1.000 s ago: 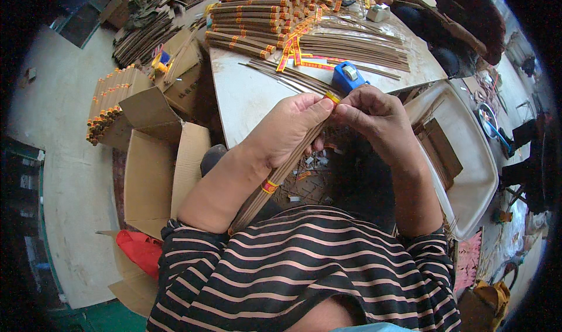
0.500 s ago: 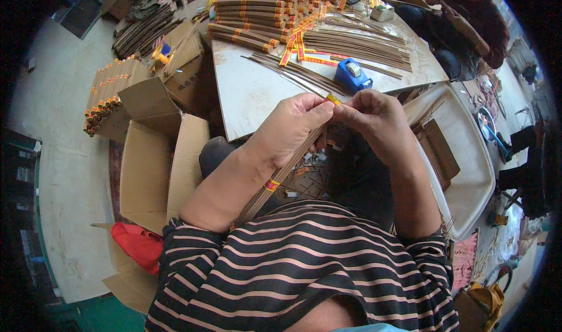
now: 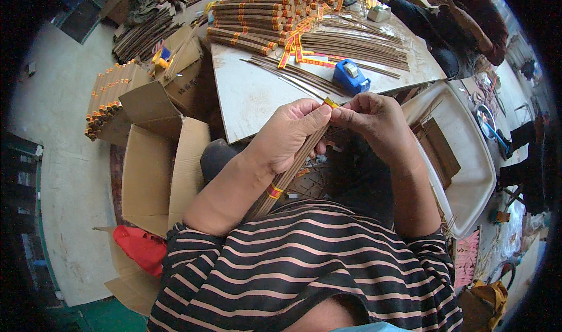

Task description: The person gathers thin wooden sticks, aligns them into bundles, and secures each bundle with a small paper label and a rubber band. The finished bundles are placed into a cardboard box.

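My left hand (image 3: 287, 130) is closed round a bundle of thin brown incense sticks (image 3: 295, 167), which slants from my lap up toward the table. A red and yellow paper band (image 3: 274, 191) circles the bundle's lower part. At its upper end is a yellow paper strip (image 3: 331, 102), pinched between the thumb and fingers of my right hand (image 3: 374, 118). The left thumb presses beside that strip. Part of the bundle is hidden under my left hand. Just beyond my hands, on the table, stands a blue tape dispenser (image 3: 352, 77).
Banded incense bundles (image 3: 252, 19) are stacked on the white table (image 3: 240, 107), near loose sticks (image 3: 363, 48) and paper strips (image 3: 298, 48). An open cardboard box (image 3: 149, 168) stands left, a white tub (image 3: 477, 168) right. Another person's arm (image 3: 465, 25) shows at the far right.
Both hands stay at the bundle's upper end, with the right thumb and fingers shifted slightly along the strip. The whole view has shifted a little.
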Demonstrator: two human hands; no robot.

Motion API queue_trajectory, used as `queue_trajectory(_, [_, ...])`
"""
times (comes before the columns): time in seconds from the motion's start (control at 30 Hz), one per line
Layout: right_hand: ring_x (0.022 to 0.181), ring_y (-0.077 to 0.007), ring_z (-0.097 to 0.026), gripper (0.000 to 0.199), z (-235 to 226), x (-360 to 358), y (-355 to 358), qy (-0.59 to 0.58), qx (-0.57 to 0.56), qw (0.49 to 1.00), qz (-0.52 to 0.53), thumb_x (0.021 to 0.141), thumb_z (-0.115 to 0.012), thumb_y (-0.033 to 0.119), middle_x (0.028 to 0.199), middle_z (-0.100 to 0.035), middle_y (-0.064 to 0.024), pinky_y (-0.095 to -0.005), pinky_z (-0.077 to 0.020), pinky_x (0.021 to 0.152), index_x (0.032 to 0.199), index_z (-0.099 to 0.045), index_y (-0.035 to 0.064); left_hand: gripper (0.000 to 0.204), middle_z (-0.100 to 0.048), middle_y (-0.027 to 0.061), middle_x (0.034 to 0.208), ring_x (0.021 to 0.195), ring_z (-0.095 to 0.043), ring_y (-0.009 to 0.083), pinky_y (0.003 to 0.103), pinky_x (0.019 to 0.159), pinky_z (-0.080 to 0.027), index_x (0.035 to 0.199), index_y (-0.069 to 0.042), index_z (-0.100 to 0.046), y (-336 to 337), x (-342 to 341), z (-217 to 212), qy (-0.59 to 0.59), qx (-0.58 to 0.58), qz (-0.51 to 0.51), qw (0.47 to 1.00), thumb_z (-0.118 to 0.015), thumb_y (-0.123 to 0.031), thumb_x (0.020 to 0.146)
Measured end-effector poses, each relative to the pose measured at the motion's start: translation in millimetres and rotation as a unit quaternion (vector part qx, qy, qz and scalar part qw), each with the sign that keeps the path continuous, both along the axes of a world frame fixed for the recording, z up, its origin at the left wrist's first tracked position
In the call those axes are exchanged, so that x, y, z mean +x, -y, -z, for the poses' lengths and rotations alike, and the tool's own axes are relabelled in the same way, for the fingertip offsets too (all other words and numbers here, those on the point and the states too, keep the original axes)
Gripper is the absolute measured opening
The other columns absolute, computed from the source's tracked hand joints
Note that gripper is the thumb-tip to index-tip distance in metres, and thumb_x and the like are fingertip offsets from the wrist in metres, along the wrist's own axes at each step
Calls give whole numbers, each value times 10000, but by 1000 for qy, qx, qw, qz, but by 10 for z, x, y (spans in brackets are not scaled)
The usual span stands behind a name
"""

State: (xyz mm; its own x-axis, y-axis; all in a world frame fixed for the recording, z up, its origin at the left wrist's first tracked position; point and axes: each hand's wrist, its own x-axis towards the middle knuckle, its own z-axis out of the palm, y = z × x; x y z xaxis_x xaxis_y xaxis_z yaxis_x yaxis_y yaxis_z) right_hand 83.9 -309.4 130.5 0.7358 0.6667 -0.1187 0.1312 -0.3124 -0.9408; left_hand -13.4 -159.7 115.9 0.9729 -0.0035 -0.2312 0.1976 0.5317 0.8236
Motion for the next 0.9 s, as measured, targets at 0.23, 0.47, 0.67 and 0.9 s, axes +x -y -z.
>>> queue_trajectory(0.23, [701,-96,-529,333,150,-4,28,-9,156,987,-29,739,-712,276,777,-571,-53,-223,-434,604,836,-595,-21,249,-541,33,620,503,-559,122,191,405,-430,924,-49,-512,46,-38,-99,2,5,22,1000,-485,-295,901])
queue_trajectory(0.47, [786,-139,-523,288,292,81,10,154,234,956,-82,735,-709,248,780,-557,-40,-256,-424,704,839,-594,5,274,-574,57,738,520,-567,120,191,396,-406,977,-49,-519,-2,-45,-46,-4,-66,76,995,-469,-310,909])
queue_trajectory(0.67, [788,-121,-523,216,407,141,14,67,281,949,-126,744,-702,156,801,-552,-34,-235,-427,692,843,-573,14,295,-594,112,801,515,-566,127,196,421,-441,997,-36,-502,-39,-25,23,5,-117,113,987,-445,-314,917])
queue_trajectory(0.9, [790,-90,-516,163,484,185,-18,-26,363,912,-187,757,-680,80,841,-529,-25,-229,-436,691,827,-540,32,341,-597,166,823,481,-530,129,212,404,-421,1038,-21,-458,-32,9,146,14,-200,148,968,-391,-338,933])
